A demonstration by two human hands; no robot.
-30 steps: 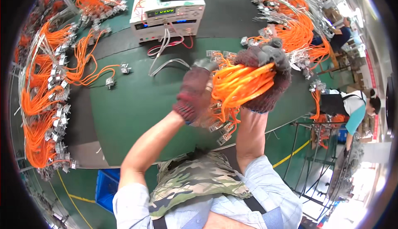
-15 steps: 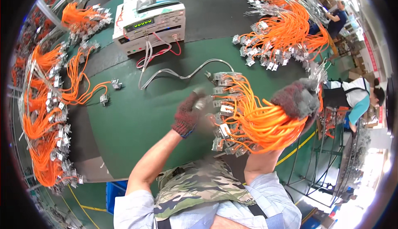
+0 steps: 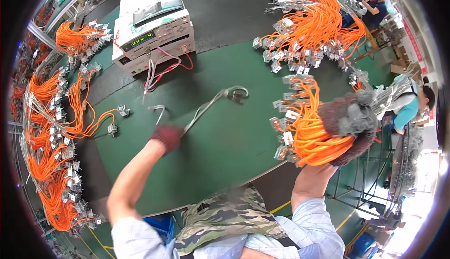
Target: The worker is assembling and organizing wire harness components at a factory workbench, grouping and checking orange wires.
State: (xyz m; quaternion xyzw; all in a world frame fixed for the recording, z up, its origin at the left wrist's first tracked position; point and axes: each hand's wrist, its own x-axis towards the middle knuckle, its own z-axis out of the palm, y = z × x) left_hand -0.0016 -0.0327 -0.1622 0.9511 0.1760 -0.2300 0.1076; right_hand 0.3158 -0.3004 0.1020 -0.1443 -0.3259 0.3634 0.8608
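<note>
The right hand (image 3: pixel 349 121), in a grey glove, is closed around a bundle (image 3: pixel 307 135) of orange wires with small white and metal connectors, and is holding it up off the bench (image 3: pixel 225 156) by the bench's right edge. Half a second ago the bundle was hanging lower and nearer the body; now it is riding higher and further right. The left hand (image 3: pixel 167 136), in a red glove, has let go of the bundle and is reaching out over the middle of the bench, closing on the grey lead (image 3: pixel 211 104) that is running from the tester (image 3: pixel 152 27) at the far edge. So the work seems to be shifting from sorting the bundle to bringing a test lead to it. More orange bundles (image 3: pixel 309 29) are lying along the far right corner and left edge.
</note>
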